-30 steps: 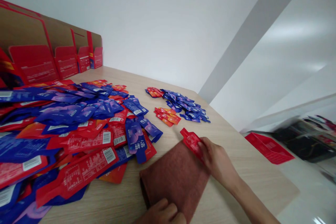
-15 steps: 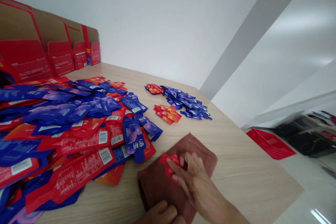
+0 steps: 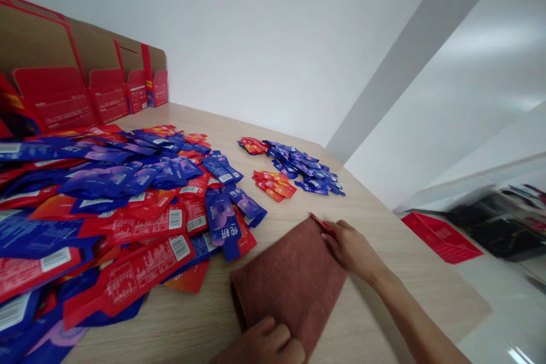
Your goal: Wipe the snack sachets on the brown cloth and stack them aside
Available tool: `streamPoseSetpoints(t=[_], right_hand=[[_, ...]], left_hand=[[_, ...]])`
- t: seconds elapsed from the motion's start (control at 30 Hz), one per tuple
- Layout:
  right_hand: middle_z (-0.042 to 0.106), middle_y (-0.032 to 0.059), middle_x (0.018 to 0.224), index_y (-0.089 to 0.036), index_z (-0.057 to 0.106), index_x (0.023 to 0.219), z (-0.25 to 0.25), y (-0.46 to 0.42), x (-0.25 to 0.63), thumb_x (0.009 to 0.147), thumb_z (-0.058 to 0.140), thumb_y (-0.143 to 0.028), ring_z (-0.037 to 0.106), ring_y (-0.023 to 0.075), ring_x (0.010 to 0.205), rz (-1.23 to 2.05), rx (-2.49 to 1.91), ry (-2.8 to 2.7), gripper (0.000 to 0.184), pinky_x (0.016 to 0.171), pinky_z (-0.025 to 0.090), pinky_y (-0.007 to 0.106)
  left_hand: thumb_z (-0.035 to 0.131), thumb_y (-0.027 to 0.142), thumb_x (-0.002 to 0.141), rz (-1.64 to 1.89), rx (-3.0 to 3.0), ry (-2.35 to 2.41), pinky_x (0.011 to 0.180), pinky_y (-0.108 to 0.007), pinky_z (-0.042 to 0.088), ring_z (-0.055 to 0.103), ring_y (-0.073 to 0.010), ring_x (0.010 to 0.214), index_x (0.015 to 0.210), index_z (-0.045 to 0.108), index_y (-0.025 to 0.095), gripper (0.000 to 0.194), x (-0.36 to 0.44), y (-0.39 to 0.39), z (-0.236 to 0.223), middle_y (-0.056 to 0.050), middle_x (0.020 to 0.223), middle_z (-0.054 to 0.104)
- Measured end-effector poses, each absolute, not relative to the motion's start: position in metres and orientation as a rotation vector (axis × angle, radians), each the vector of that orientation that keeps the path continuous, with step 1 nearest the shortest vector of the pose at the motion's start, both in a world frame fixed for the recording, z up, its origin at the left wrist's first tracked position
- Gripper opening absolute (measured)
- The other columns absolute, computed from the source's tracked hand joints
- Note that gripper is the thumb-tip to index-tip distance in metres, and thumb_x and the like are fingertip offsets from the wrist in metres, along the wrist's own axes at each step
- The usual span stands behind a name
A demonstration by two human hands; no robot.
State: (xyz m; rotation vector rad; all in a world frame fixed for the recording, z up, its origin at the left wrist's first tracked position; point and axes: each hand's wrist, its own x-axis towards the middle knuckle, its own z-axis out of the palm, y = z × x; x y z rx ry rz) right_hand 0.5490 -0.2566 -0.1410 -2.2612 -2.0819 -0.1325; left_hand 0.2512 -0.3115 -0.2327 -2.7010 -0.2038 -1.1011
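Observation:
My right hand (image 3: 352, 247) pinches a small red sachet (image 3: 323, 224) at the far right corner of a folded brown cloth (image 3: 290, 273). Only the edge of that sachet shows past my fingers. At the bottom of the view, my left hand (image 3: 271, 344) rests with bent fingers on the cloth's near end, gripping it there; the fingertips are partly hidden. To the left of the cloth spreads a large heap of blue and red sachets (image 3: 128, 176) with white barcodes. A blue sachet (image 3: 224, 222) lies at the heap's right edge.
Beyond the cloth lie a few orange-red sachets (image 3: 275, 185), a pile of blue sachets (image 3: 305, 165) and another red group (image 3: 253, 145). Open red cartons (image 3: 106, 94) line the back left against the wall. A red box (image 3: 441, 236) stands past the table's right edge.
My right hand has moved right and away from the cloth's middle to its far corner, with the red sachet turned edge-on. My left hand stays on the cloth's near end.

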Motion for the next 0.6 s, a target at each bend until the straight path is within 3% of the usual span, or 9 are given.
streamPoseSetpoints(t=[0.1,0.17,0.27,0.37,0.47,0.53,0.6], right_hand=[[0.08,0.0145,0.101,-0.016,0.075,0.117,-0.124,-0.266,0.552,0.099,0.047,-0.011,0.076,0.0254,0.085,-0.162,-2.349,-1.975,0.034,0.077,0.051,0.031],[0.081,0.0145,0.1,-0.016,0.072,0.121,-0.113,-0.277,0.543,0.102,0.046,-0.018,0.077,0.0278,0.086,-0.104,-2.28,-1.881,0.032,0.078,0.053,0.033],[0.082,0.0115,0.107,-0.019,0.071,0.127,-0.109,-0.299,0.512,0.108,0.048,-0.041,0.078,0.0282,0.094,0.37,-1.909,-1.824,0.037,0.081,0.059,0.033],[0.079,0.01,0.124,-0.022,0.069,0.137,-0.123,-0.319,0.474,0.107,0.055,-0.045,0.076,0.0271,0.107,0.651,-1.615,-1.939,0.041,0.09,0.062,0.035],[0.073,0.014,0.133,-0.025,0.064,0.15,-0.142,-0.329,0.451,0.108,0.055,-0.039,0.071,0.0309,0.116,0.181,-1.609,-2.104,0.046,0.1,0.06,0.047],[0.071,0.0155,0.127,-0.029,0.062,0.155,-0.15,-0.33,0.443,0.108,0.056,-0.039,0.07,0.032,0.108,-0.127,-1.578,-2.213,0.048,0.092,0.061,0.051],[0.07,0.0138,0.115,-0.031,0.066,0.151,-0.153,-0.329,0.44,0.108,0.058,-0.04,0.068,0.0291,0.097,-0.199,-1.486,-2.337,0.045,0.081,0.062,0.046]], left_hand=[[0.077,0.027,0.104,-1.189,-2.68,-0.235,0.059,-0.027,0.037,0.039,-0.0117,0.06,0.068,0.039,0.02,0.053,0.253,-0.312,-0.231,0.007,0.069,0.046],[0.077,0.029,0.105,-1.182,-2.665,-0.232,0.059,-0.028,0.037,0.038,-0.0116,0.059,0.069,0.04,0.02,0.052,0.254,-0.313,-0.231,0.007,0.068,0.046],[0.078,0.031,0.103,-1.159,-2.67,-0.247,0.059,-0.028,0.036,0.04,-0.0116,0.059,0.071,0.043,0.02,0.049,0.256,-0.314,-0.234,0.007,0.068,0.048],[0.075,0.031,0.106,-1.225,-2.652,-0.29,0.059,-0.029,0.036,0.04,-0.0116,0.06,0.072,0.044,0.019,0.048,0.257,-0.315,-0.236,0.007,0.067,0.046],[0.068,0.036,0.111,-1.142,-2.665,-0.269,0.06,-0.028,0.037,0.038,-0.012,0.06,0.068,0.042,0.02,0.053,0.257,-0.316,-0.237,0.006,0.067,0.042],[0.066,0.04,0.113,-1.04,-2.68,-0.262,0.058,-0.028,0.036,0.036,-0.0123,0.059,0.066,0.04,0.02,0.057,0.256,-0.317,-0.238,0.006,0.066,0.039],[0.07,0.039,0.11,-0.972,-2.681,-0.251,0.056,-0.028,0.034,0.036,-0.0126,0.058,0.065,0.041,0.019,0.057,0.256,-0.317,-0.24,0.006,0.066,0.038]])
